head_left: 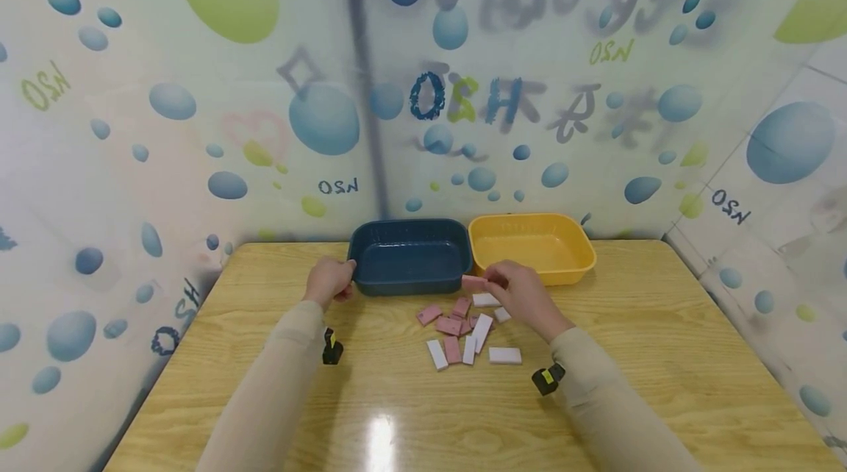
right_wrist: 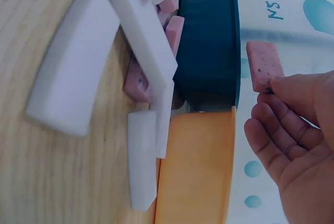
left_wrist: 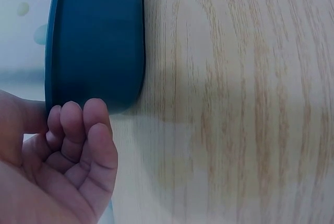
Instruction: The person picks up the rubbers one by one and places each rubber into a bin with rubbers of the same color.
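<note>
My left hand [head_left: 329, 279] grips the left end of a dark blue plastic bin [head_left: 410, 287]. In the left wrist view its curled fingers [left_wrist: 95, 117] lie against the outside wall and the thumb reaches the rim. Between thumb and fingertips, my right hand [head_left: 526, 299] pinches a speckled pink rectangular block [right_wrist: 264, 66], held up near the bin's front right corner. Below this hand several loose pink blocks [head_left: 452, 349] and white blocks [head_left: 505, 355] lie in a scattered group, some overlapping. The blue bin's visible inside holds no blocks.
A yellow bin [head_left: 562, 279] stands right beside the blue one, both at the far edge of the wooden table [head_left: 662, 369]. Behind them rises a patterned curtain [head_left: 423, 185]. Each wrist wears a small black camera [head_left: 546, 379].
</note>
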Motion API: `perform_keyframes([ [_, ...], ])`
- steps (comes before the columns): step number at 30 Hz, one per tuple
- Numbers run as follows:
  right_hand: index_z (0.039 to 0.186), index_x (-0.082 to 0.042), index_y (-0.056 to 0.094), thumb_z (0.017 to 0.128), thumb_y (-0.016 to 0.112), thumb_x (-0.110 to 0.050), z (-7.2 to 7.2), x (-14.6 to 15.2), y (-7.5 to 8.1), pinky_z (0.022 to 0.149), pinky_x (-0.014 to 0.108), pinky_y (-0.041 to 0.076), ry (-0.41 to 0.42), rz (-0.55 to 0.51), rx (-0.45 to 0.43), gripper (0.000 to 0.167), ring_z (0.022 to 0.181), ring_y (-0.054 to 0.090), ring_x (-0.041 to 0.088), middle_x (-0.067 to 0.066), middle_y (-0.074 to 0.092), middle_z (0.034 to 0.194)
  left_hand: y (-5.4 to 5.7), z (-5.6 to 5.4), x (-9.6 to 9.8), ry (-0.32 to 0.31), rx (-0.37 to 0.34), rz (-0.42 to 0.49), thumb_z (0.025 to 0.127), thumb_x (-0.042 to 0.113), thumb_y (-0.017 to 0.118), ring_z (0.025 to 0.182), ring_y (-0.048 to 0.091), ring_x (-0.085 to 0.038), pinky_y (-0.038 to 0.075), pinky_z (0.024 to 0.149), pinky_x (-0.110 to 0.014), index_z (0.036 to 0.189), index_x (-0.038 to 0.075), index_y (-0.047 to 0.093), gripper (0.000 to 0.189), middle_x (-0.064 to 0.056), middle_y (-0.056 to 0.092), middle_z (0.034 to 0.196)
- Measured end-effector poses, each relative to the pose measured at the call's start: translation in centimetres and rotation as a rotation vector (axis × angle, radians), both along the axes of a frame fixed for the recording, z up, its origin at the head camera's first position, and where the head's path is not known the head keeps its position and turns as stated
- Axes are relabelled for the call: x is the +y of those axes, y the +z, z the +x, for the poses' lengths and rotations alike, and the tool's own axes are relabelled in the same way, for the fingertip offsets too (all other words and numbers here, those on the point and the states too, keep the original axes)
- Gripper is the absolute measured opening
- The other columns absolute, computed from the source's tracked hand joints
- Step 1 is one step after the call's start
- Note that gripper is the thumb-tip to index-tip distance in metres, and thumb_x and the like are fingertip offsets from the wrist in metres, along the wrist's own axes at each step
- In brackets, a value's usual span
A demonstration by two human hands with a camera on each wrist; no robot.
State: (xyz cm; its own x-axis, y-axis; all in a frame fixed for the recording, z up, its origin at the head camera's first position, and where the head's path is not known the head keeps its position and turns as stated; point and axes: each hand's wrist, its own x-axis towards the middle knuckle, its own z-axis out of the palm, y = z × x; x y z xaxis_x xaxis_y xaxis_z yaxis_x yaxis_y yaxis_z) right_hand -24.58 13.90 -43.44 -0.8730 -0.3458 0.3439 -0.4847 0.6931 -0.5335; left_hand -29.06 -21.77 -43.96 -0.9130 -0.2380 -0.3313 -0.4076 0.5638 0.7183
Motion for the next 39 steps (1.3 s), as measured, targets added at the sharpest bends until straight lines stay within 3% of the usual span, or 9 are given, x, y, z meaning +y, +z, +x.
perform_keyframes([
  [17, 0.1, -0.005, 0.073, 0.099, 0.07, -0.012, -2.5, -3.2, 0.4, 0.078, 0.039, 0.055, -0.083, 0.025, -0.072, 0.008, 0.081, 0.06, 0.024, 0.009, 0.069, 0.092, 0.1, 0.2, 0.0, -0.001, 0.014, 0.018, 0.108, 0.025, 0.049, 0.052, 0.059, -0.014, 0.057, 0.055, -0.029, 0.087, -0.004, 0.066, 0.039, -0.003, 0.057, 0.056],
  [28, 0.101, 0.0, 0.073, 0.097, 0.072, -0.008, -3.2, -4.0, 0.4, 0.079, 0.041, 0.056, -0.1, 0.053, -0.02, 0.009, 0.083, 0.062, 0.026, 0.013, 0.07, 0.094, 0.0, -0.3, 0.1, 0.021, 0.02, -0.008, 0.107, 0.025, 0.049, 0.051, 0.061, -0.015, 0.057, 0.053, -0.028, 0.08, -0.001, 0.066, 0.041, -0.003, 0.057, 0.055],
  [39, 0.104, 0.002, 0.073, 0.096, 0.071, -0.006, -3.3, -4.1, 0.4, 0.083, 0.044, 0.057, -0.079, 0.018, -0.034, 0.011, 0.087, 0.065, 0.028, 0.015, 0.07, 0.097, -0.1, -0.2, 0.0, 0.022, 0.019, -0.002, 0.107, 0.025, 0.05, 0.053, 0.061, -0.016, 0.056, 0.053, -0.028, 0.082, -0.002, 0.066, 0.04, -0.004, 0.058, 0.056],
])
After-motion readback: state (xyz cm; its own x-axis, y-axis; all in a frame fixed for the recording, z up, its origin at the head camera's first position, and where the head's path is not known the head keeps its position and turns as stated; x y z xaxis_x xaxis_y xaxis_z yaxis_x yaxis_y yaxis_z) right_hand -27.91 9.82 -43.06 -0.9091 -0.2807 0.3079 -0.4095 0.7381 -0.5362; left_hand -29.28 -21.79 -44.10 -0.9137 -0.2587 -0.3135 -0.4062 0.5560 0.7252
